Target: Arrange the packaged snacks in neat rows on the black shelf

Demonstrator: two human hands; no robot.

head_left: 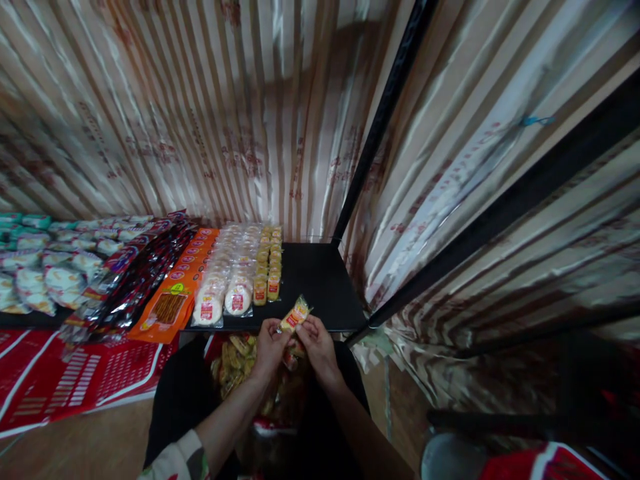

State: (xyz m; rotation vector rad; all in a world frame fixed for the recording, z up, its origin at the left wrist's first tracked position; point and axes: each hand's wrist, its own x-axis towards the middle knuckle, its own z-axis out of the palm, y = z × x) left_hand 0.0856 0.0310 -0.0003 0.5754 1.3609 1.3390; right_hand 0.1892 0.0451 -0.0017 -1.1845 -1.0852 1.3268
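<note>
A small yellow wrapped snack packet (296,315) with a red label is held between both hands, just in front of the shelf's front edge. My left hand (271,348) is closed on its lower left end. My right hand (318,347) pinches it from the right side. Something wrapped shows between the hands lower down, too dim to make out. Below them, between my knees, a bag (233,363) holds many similar yellow packets. Standing in rows on the black shelf (315,280) are more yellow packets (273,285), left of my hands.
Round white cracker packs (239,300) line up beside the yellow rows. Further left lie an orange snack bag (167,308), dark shiny bags (133,273) and white packets (65,283). Black metal posts (380,127) and striped plastic sheeting (240,133) stand behind. Red printed plastic (85,373) hangs below left.
</note>
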